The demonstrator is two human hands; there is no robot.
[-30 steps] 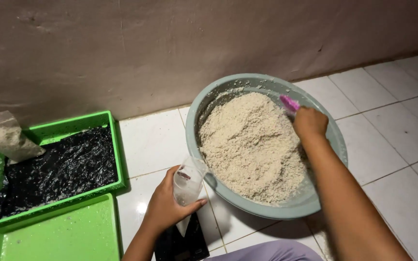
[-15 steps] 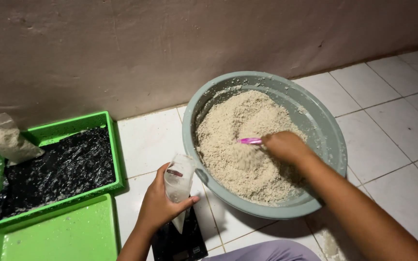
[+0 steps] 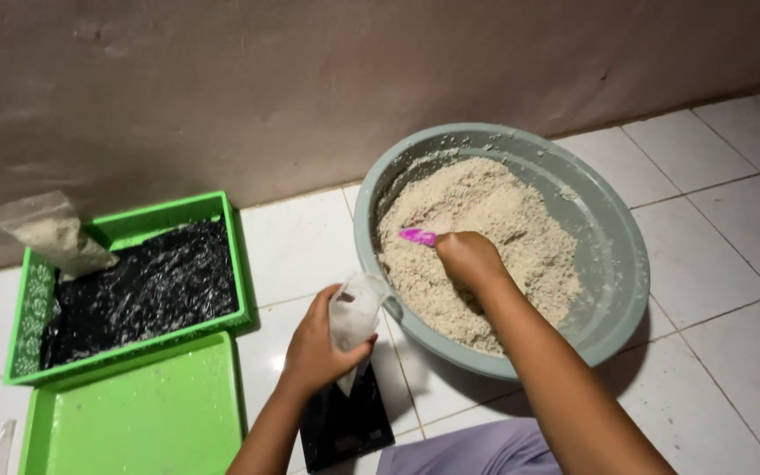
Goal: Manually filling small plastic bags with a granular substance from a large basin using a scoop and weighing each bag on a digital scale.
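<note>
Scoop handle, pink [image 3: 418,236], pokes out leftward from my right hand [image 3: 470,259], my fingers curled shut around it; its working end is buried under my fist in the pale crumbly grain [image 3: 494,220], so I cannot tell how full it is. Its long axis runs roughly left to right across the heap, tail pointing toward the near-left rim of the grey-green basin [image 3: 613,264]. Just outside that rim, down and to the left of the scoop, my left hand [image 3: 314,347] pinches a small clear plastic bag [image 3: 354,310] upright, fingers wrapped about its lower half, mouth up and close to the basin's edge. The right hand is the nearer one to the grain; its forearm slants in from the lower right, wrist bent down into the heap. Beneath the bag lies a flat black scale [image 3: 345,422] on the white tiled floor [image 3: 301,246]. Farther left, well apart, sit a green tray lined with black plastic [image 3: 134,286], a filled bag [image 3: 54,233] leaning at its corner, and a bare green tray [image 3: 134,413].
</note>
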